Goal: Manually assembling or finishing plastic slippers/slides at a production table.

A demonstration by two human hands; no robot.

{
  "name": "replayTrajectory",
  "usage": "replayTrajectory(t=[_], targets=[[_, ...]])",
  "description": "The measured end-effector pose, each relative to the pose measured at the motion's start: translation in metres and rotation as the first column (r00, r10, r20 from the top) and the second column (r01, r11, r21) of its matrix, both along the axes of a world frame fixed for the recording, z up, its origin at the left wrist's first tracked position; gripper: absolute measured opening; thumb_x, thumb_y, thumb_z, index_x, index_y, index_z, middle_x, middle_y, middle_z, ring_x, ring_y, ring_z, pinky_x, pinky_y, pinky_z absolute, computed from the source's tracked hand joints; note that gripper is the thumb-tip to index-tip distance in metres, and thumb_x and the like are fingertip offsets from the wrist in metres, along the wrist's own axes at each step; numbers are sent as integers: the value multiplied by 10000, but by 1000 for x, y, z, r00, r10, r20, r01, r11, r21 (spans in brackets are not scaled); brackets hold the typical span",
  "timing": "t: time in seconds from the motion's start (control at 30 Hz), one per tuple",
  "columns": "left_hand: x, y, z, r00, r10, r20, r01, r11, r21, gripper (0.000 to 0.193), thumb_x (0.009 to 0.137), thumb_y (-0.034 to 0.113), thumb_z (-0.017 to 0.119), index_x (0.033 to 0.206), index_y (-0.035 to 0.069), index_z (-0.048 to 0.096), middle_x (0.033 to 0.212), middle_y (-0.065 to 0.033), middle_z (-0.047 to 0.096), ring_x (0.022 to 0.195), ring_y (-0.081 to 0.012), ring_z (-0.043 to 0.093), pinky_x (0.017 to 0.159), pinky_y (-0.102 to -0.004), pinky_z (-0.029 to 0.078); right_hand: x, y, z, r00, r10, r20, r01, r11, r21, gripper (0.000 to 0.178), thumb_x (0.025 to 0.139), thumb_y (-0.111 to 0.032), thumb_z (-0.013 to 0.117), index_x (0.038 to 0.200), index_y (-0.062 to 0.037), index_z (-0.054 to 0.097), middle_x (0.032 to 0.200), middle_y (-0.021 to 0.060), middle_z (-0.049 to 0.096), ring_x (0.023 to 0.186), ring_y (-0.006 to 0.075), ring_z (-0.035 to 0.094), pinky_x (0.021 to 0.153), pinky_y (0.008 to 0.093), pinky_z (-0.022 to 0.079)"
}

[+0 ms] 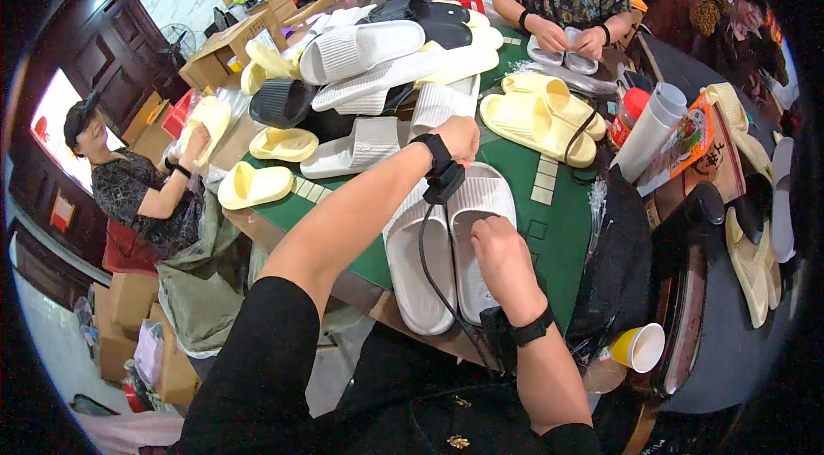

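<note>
A pair of light grey slippers lies side by side in front of me at the table edge: the left slipper (418,270) and the right slipper (482,189), both with ribbed straps at the far end. My left hand (459,139) is closed just beyond their straps, near another grey slipper (433,101) at the foot of the pile. Its fingertips are turned away, so any object in them is hidden. Over the right slipper's footbed, my right hand (505,256) has its fingers curled inward; what they hold, if anything, cannot be made out. A black cable (427,262) hangs from my left wristband across the slippers.
Grey, yellow and black slippers are heaped on the green table (562,236). A yellow pair (541,116) sits at the right. Further right are a white roll (650,130), a red-lidded jar (631,112) and a paper cup (638,348). Two co-workers across the table handle slippers.
</note>
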State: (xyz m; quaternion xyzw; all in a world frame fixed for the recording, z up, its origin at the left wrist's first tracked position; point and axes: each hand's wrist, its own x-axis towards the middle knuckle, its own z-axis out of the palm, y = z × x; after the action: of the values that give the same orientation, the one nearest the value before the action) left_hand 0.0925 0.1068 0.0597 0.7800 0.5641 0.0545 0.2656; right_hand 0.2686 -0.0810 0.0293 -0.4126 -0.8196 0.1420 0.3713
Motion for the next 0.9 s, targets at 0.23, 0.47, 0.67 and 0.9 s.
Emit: replayTrajectory(t=[0.23,0.47,0.67,0.9], targets=[[5,-4,4,978,-153,-139,170,978,121,314,740,-25,667,1046,27,716,754,-158,695,562,-168,674,552,-313,542,0,0,1,1000,2,11,-2,1000,27,48,810,-30,572,854,-11,576,824,144,577,853,326,583,736,424,514],[-24,-12,36,981,-75,-180,141,910,390,142,741,147,727,845,50,724,824,-142,697,777,-288,681,753,-393,535,2,-2,3,1000,-15,13,15,1000,3,56,823,-33,551,869,-11,575,848,152,584,870,335,578,739,435,506],[-61,-50,59,901,107,-421,-12,975,222,280,760,299,745,770,19,724,657,-107,689,661,-240,698,663,-376,548,1,0,1,999,-1,-36,1,1000,-3,44,821,-24,593,836,-6,556,834,164,571,843,368,567,726,456,482],[-76,-80,9,874,168,-456,-33,957,288,298,711,279,707,727,-18,698,796,-233,690,781,-369,691,724,-462,550,-1,0,4,999,3,-33,-2,1000,10,61,808,-2,608,832,4,552,817,167,570,840,370,567,734,456,478]])
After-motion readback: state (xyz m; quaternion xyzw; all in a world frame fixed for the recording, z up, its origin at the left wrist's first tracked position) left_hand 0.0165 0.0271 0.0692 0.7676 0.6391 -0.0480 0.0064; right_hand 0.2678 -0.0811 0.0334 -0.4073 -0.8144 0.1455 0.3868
